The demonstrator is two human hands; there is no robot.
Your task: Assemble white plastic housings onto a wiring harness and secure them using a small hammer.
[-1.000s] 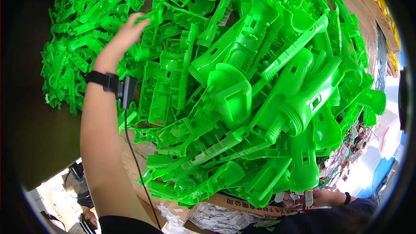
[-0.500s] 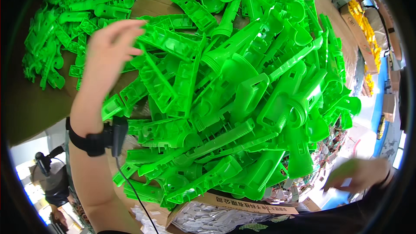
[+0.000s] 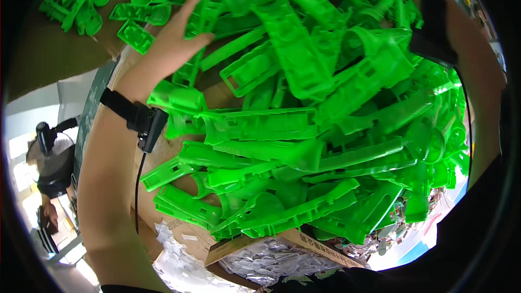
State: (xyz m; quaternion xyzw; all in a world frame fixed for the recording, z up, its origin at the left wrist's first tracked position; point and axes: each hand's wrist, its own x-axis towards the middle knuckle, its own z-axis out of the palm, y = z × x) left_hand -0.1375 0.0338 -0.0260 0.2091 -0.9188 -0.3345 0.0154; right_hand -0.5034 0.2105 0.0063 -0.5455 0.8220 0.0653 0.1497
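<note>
- A large heap of bright green moulded plastic parts (image 3: 304, 130) is seen filling most of the view, spread between the two arms and piled on a brown cardboard sheet (image 3: 59, 59).
- The left hand (image 3: 176, 40) is laid flat against the upper left side of the heap, fingers stretched out and slack; one slotted green piece (image 3: 203, 21) is touched by the fingertips, but nothing is gripped.
- A black strap (image 3: 122, 106) with a small black device (image 3: 152, 125) and a thin black cable (image 3: 138, 184) is worn on the left wrist, just below the hand.
- The right forearm (image 3: 477, 87) is curved round the far right side of the heap, with a black strap (image 3: 434, 21) across its wrist. The right hand itself is hidden past the top of the pile, so whether it is clenched or released cannot be told.
- Long channelled pieces (image 3: 260, 125) are stacked crosswise below the left hand, and broader curved shells (image 3: 369, 217) lie low between the arms.
- A second, looser scatter of green parts (image 3: 81, 0) is spread on the cardboard to the left of the left hand, apart from the main heap.
- The edge of a cardboard box (image 3: 287, 239) is seen beneath the heap, nearest the person, with clear bags of small white parts (image 3: 271, 263) under it.
- To the left of the left forearm, a black device on a stand (image 3: 51, 157) is visible against a bright floor.
</note>
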